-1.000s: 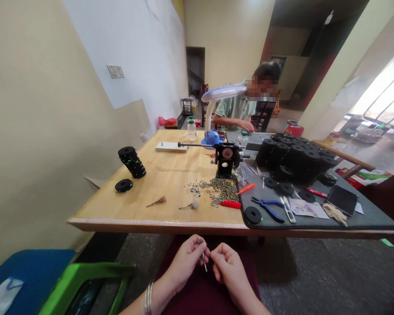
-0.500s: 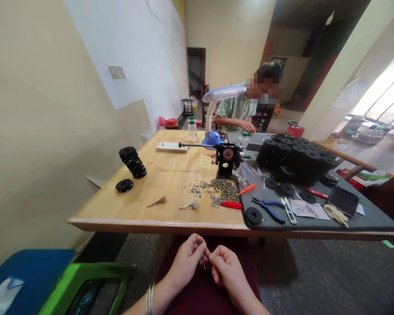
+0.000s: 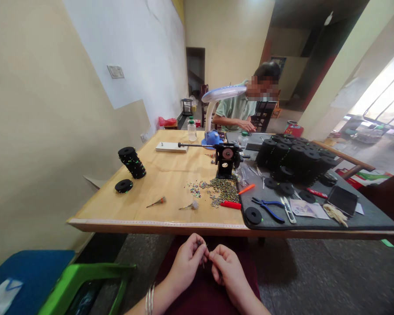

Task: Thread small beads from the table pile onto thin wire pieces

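Observation:
My left hand (image 3: 189, 261) is closed over my lap, just below the table's front edge. A thin dark stick-like piece (image 3: 202, 263) pokes down from between its fingers; its kind is too small to make out. My right hand (image 3: 226, 265) is pinched close beside it, thumb against fingertips, and whatever it grips is hidden. On the tabletop above the hands lie two small brush-like bundles, one orange-tipped (image 3: 157, 201) and one white-tipped (image 3: 190, 205). A spread of small metallic pieces (image 3: 226, 190) and a red-handled tool (image 3: 230, 204) lie to their right.
A black hand-cranked winder (image 3: 226, 159) stands mid-table near a blue-based lamp (image 3: 212, 138). Black foam spools are stacked left (image 3: 131, 162) and right (image 3: 295, 153). Blue pliers (image 3: 269, 208) and snips (image 3: 288, 211) lie on the grey mat. A co-worker (image 3: 234, 107) sits opposite.
Both hands stay together in nearly the same pose, with only slight finger movement. The view has shifted very slightly; the things on the table have not moved.

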Demonstrator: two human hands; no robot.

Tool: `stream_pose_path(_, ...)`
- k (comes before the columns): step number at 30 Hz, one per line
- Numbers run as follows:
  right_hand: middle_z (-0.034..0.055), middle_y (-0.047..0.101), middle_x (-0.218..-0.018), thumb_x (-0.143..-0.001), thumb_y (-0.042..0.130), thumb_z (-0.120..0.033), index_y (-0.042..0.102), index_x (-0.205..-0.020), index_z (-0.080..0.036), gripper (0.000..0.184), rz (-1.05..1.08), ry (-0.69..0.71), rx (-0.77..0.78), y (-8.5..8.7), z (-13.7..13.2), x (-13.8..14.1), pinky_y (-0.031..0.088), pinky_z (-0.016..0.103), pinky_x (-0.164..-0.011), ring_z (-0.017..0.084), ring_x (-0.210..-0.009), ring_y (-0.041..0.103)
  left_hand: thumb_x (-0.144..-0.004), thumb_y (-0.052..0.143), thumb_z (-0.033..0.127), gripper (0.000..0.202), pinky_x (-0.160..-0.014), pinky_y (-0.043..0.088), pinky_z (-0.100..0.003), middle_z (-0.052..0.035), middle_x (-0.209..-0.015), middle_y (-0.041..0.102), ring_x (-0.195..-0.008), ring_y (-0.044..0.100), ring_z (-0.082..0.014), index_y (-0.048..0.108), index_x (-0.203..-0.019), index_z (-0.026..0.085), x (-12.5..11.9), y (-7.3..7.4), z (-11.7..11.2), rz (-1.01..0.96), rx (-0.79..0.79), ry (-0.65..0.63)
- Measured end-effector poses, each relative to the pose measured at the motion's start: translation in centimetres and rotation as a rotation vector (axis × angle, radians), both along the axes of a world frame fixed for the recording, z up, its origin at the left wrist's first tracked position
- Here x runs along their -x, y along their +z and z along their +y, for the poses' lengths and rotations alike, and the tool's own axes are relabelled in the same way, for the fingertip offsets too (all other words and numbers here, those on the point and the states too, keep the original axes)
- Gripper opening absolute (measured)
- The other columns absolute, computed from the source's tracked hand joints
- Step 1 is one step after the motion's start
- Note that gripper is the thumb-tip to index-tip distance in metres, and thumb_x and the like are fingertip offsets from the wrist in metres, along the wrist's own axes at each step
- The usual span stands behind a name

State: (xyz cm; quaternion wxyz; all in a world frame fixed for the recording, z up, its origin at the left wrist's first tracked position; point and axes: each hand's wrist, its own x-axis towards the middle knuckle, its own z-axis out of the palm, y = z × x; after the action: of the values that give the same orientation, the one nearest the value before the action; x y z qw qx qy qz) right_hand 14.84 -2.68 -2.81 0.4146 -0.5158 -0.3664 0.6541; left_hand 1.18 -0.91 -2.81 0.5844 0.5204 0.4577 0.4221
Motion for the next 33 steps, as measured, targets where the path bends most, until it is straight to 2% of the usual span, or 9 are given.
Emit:
stream_pose_path(7, -0.0090, 0.046, -0.033, -0.068, 0.063, -0.057, 0.047, -0.065, -0.019, 0.042, -0.007, 0.001, -0.027, 0.0, 0.1, 0.1, 0.016, 0.018, -0.034, 0.004, -0.029, 0.027, -0.086, 0.051, 0.030, 0.014, -0.059, 0.042, -0.024, 0.0010, -0.066, 0.056, -0.060, 0.054, -0.0135, 0.051, -0.078, 0.018, 0.2, 0.5, -0.4, 0.221, -0.157, -0.011)
stream_pose_path(13, -0.0096, 0.047, -0.033, -0.068, 0.063, -0.060, 0.047, -0.071, -0.020, 0.043, -0.016, 0.006, -0.055, 0.0, 0.3, 0.1, 0.018, 0.017, -0.034, 0.004, -0.029, 0.028, -0.085, 0.053, 0.028, 0.013, -0.059, 0.040, -0.022, 0.0005, -0.066, 0.057, -0.060, 0.051, -0.0135, 0.055, -0.077, 0.018, 0.2, 0.6, -0.5, 0.266, -0.183, -0.016)
stream_pose_path(20, -0.0101, 0.046, -0.034, -0.070, 0.063, -0.056, 0.047, -0.072, -0.019, 0.041, 0.026, -0.041, -0.062, -0.1, 0.5, -0.2, 0.017, 0.017, -0.035, 0.004, -0.030, 0.025, -0.085, 0.052, 0.031, 0.015, -0.059, 0.043, -0.022, 0.0000, -0.065, 0.059, -0.061, 0.054, -0.0138, 0.055, -0.077, 0.018, -0.1, 0.7, -0.4, 0.176, -0.129, -0.067)
stream_pose_path(28, -0.0122, 0.038, -0.035, -0.073, 0.062, -0.054, 0.045, -0.068, -0.020, 0.039, 0.049, -0.121, -0.108, -0.4, 0.6, -0.5, 0.015, 0.018, -0.038, 0.004, -0.033, 0.021, -0.080, 0.058, 0.037, 0.022, -0.057, 0.043, -0.023, 0.0014, -0.064, 0.056, -0.058, 0.052, -0.0117, 0.048, -0.074, 0.018, -0.2, 1.5, -0.1, -0.041, 0.076, -0.134)
stream_pose_path(33, -0.0132, 0.034, -0.037, -0.073, 0.063, -0.055, 0.044, -0.069, -0.020, 0.039, 0.044, -0.123, -0.118, -0.5, 0.6, -0.4, 0.014, 0.019, -0.038, 0.004, -0.035, 0.020, -0.069, 0.067, 0.025, 0.024, -0.054, 0.041, -0.021, 0.0049, -0.064, 0.052, -0.055, 0.048, -0.0094, 0.048, -0.081, 0.019, -0.3, 1.3, 0.0, -0.087, 0.098, -0.134)
